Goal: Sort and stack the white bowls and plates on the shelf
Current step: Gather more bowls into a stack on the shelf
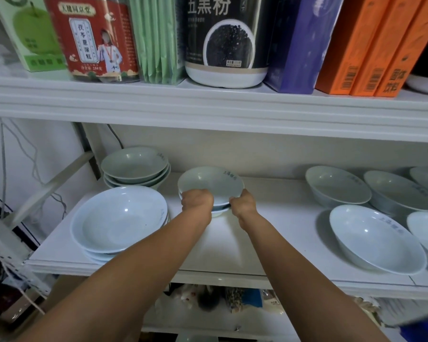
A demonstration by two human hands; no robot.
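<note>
Left hand (197, 201) and right hand (244, 203) each grip one side of a small nested bowl stack (210, 183), fingers curled on the glossy white ceramic. The stack is at the middle of the smooth white shelf (232, 243). Rear left is a second bowl stack (136, 166). Front left are stacked shallow round plates (119, 218). To the right are single plates (376, 238), lettered inside the rim.

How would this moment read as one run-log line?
left hand: grips bowl stack | right hand: grips same stack | stack: middle of shelf | more plates: right side
</note>
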